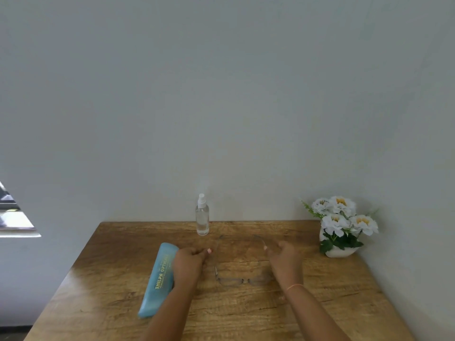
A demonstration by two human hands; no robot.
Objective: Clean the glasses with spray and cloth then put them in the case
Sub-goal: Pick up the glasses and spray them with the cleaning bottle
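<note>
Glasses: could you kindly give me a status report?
Left hand and right hand at the temples, grip unclear. Glasses unfolded on table. Case beside left forearm, spray bottle behind; nothing blocking.

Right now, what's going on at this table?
A person has thin-framed clear glasses lying unfolded on a brown wooden table. The left hand and right hand reach in at either side of them; whether either grips yet is unclear. A light blue glasses case lies by the left forearm, and a clear plastic spray bottle stands upright behind. No cloth shows.
</note>
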